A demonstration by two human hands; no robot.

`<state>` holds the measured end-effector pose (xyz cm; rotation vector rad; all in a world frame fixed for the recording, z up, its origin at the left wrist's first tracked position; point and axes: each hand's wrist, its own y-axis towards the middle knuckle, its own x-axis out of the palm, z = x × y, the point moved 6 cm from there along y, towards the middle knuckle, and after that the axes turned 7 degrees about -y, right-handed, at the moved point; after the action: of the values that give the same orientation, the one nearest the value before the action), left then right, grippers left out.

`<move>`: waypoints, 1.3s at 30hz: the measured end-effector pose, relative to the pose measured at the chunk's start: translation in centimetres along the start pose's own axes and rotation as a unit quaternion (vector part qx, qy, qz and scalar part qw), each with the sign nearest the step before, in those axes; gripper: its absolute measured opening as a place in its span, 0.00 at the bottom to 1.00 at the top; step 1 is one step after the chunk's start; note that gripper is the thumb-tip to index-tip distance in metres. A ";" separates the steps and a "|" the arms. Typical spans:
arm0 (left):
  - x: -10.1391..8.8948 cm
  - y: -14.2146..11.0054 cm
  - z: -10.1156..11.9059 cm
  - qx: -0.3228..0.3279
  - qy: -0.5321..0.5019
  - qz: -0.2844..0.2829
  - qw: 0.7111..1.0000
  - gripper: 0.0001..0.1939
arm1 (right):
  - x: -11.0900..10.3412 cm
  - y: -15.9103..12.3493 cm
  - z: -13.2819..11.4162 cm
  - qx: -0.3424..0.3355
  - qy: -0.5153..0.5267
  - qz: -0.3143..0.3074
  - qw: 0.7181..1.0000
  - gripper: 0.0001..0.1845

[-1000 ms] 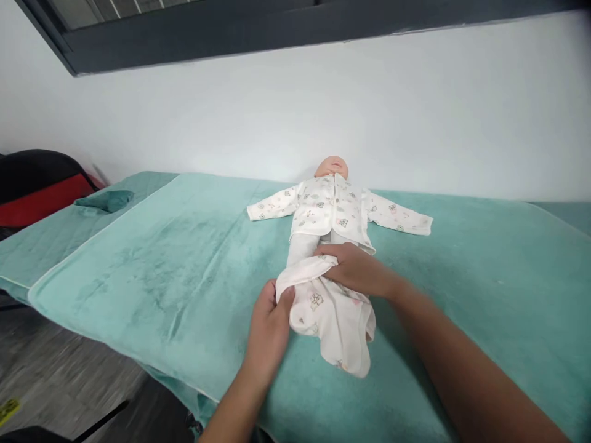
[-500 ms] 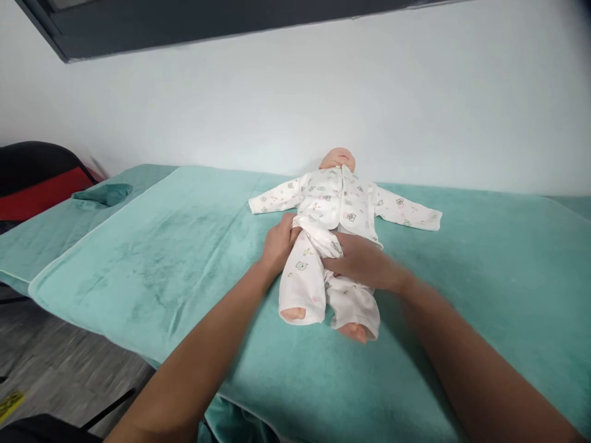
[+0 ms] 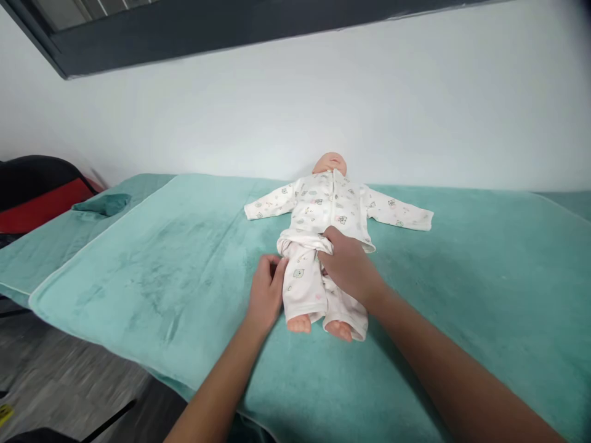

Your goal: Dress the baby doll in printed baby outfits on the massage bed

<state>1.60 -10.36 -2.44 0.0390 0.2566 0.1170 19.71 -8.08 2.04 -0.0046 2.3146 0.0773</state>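
Observation:
A baby doll [image 3: 330, 163] lies on its back, its head toward the wall and its bare feet toward me. It wears a white patterned jacket [image 3: 314, 203] and matching pants [image 3: 300, 283], whose waistband is bunched below the jacket hem. My right hand [image 3: 348, 261] is closed on the bunched waistband at the front, its fingertips partly hidden in the cloth. Lower down, at the outer side of the pant leg on the left, my left hand [image 3: 268, 292] has its fingers curled with thumb and fingertips pinching the fabric edge.
A teal padded cover [image 3: 138, 258] spreads over the bed under the doll. Behind it rises a white wall [image 3: 207, 117] with a dark window frame [image 3: 221, 31]. At the far left stand a black and red chair [image 3: 41, 197] and a small teal cloth bundle [image 3: 102, 204].
My left hand has moved from the waistband down to the side of the pant leg. The right hand has shifted slightly and holds the waistband. The pants' legs lie straighter and closer together.

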 end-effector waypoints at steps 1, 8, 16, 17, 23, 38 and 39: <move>-0.1 -0.9 0.0 -0.007 0.015 -0.016 1.000 0.19 | 0.0 0.0 0.0 -0.005 0.003 -0.001 1.000 0.04; -0.1 -1.6 0.3 -0.004 0.049 -0.045 0.998 0.18 | 0.3 0.2 -0.2 -0.062 0.022 -0.045 0.997 0.03; -2.5 4.7 3.9 0.063 0.021 0.112 0.991 0.15 | -2.9 0.4 0.2 -0.162 0.070 -0.010 0.984 0.19; -2.3 5.7 5.2 0.087 0.018 0.110 0.990 0.12 | -3.7 0.6 0.7 -0.154 0.061 0.063 0.984 0.18; 5.7 7.9 10.4 0.250 0.302 -0.207 0.896 0.20 | -3.6 1.6 2.5 -0.147 -0.176 0.229 0.946 0.11; -6.1 13.6 3.8 0.074 -0.066 0.284 0.954 0.08 | -12.6 0.7 13.0 0.187 -0.020 0.289 0.939 0.24; -6.0 13.4 4.3 0.106 -0.050 0.288 0.950 0.11 | -13.2 0.4 13.4 0.197 -0.079 0.282 0.936 0.26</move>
<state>-4.59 2.11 3.94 0.3334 0.1479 0.6680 38.53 -7.17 2.70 0.8383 2.0648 -0.0962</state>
